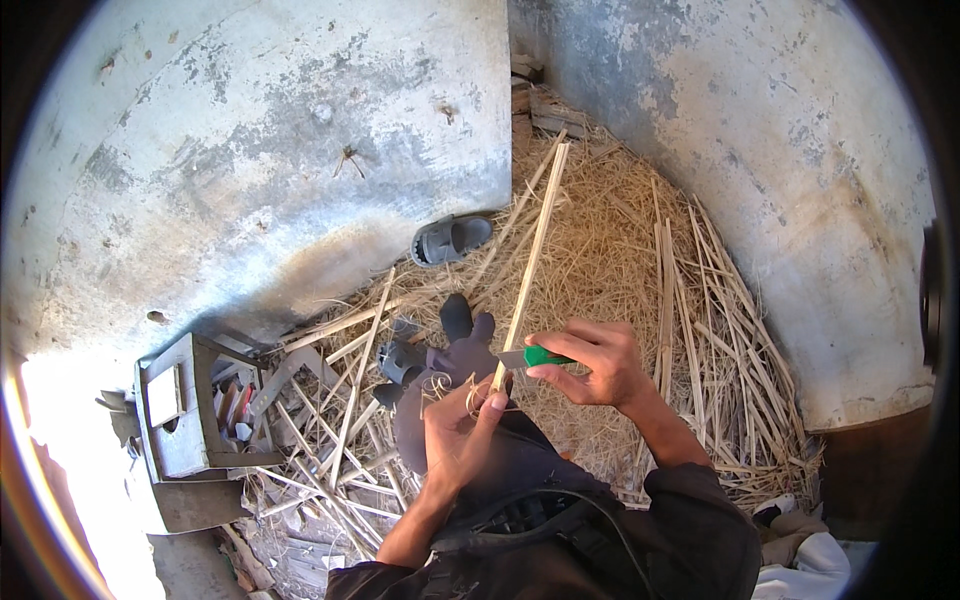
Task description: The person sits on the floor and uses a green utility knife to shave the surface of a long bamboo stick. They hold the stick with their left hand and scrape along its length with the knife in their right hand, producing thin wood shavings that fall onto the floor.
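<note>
Head: box (190, 448) holds items (238, 405); right hand (603, 366), knife (543, 356)

From head height, a wide fisheye view faces steeply down. The left hand (460, 432) and right hand (598, 362) are near it, the walls (290, 130) farther off.

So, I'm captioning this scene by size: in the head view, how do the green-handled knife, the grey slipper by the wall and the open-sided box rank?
Largest to smallest, as they look:
1. Open-sided box
2. Grey slipper by the wall
3. Green-handled knife, visible part only; the right hand covers some
</note>
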`<state>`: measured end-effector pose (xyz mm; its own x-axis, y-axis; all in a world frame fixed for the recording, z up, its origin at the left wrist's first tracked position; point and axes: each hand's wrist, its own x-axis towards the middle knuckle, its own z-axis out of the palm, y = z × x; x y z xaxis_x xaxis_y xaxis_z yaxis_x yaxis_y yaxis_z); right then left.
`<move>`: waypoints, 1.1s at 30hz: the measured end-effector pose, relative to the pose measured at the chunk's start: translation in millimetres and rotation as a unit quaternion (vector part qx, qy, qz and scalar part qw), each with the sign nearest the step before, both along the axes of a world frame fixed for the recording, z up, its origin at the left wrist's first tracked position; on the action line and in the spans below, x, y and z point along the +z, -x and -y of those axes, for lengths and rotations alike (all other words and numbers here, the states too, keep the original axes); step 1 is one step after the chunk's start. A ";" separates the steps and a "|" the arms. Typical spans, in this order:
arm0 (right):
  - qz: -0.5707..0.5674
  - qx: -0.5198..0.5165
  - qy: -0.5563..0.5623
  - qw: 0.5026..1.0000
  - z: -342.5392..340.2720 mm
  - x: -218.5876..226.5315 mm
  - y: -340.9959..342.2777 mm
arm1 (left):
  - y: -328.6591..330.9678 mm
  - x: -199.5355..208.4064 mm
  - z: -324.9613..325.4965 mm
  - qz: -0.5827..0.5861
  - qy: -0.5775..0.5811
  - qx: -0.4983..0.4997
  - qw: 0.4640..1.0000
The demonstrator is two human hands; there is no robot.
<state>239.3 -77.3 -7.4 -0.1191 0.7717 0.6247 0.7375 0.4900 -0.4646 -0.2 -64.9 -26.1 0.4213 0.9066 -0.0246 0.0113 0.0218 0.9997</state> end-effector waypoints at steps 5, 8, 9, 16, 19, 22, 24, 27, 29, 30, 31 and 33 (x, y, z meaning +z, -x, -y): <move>0.003 -0.019 -0.003 1.000 -0.3 0.6 -1.3 | -1.7 2.1 -0.6 -0.027 -0.030 0.005 0.999; 0.015 -0.027 -0.008 0.999 -1.1 0.2 -3.4 | -1.0 2.8 -0.2 -0.043 -0.033 0.007 0.999; 0.018 -0.029 -0.009 0.999 -1.0 1.3 -3.5 | -0.9 4.3 -0.4 -0.053 -0.036 0.008 0.998; 0.020 -0.047 -0.028 0.998 -7.7 -2.8 -8.6 | -2.9 3.7 -1.2 -0.061 -0.064 0.024 0.996; 0.032 -0.044 -0.037 0.998 -10.6 -1.6 -11.3 | -2.4 3.5 -2.0 -0.071 -0.059 0.021 0.995; 0.033 -0.055 -0.032 0.997 -9.9 2.0 -10.6 | -2.7 4.2 -2.6 -0.076 -0.065 0.018 0.995; 0.033 -0.057 -0.037 0.997 -11.3 3.0 -11.4 | -3.7 4.9 -2.1 -0.069 -0.063 0.022 0.995; 0.039 -0.054 -0.045 0.997 -13.9 4.8 -12.2 | -3.8 4.1 -2.2 -0.061 -0.066 0.029 0.996; 0.039 -0.058 -0.038 0.997 -15.3 4.4 -14.2 | -3.5 3.9 -2.1 -0.063 -0.073 0.030 0.995; 0.035 -0.065 -0.028 0.997 -15.5 1.7 -17.7 | -4.1 3.8 -1.7 -0.068 -0.079 0.028 0.994; 0.030 -0.073 -0.018 0.997 -15.6 -0.5 -21.9 | -4.3 3.6 -1.4 -0.072 -0.084 0.027 0.994; -0.022 -0.116 -0.063 0.991 -30.4 4.8 -44.6 | -2.8 -9.5 3.1 -0.094 -0.123 0.015 0.988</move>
<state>283.9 -46.9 -2.6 0.0812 0.6903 0.7189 0.8176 0.3664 -0.4442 2.6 -68.0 -35.6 0.4035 0.9069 0.1215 0.2012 -0.2175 0.9551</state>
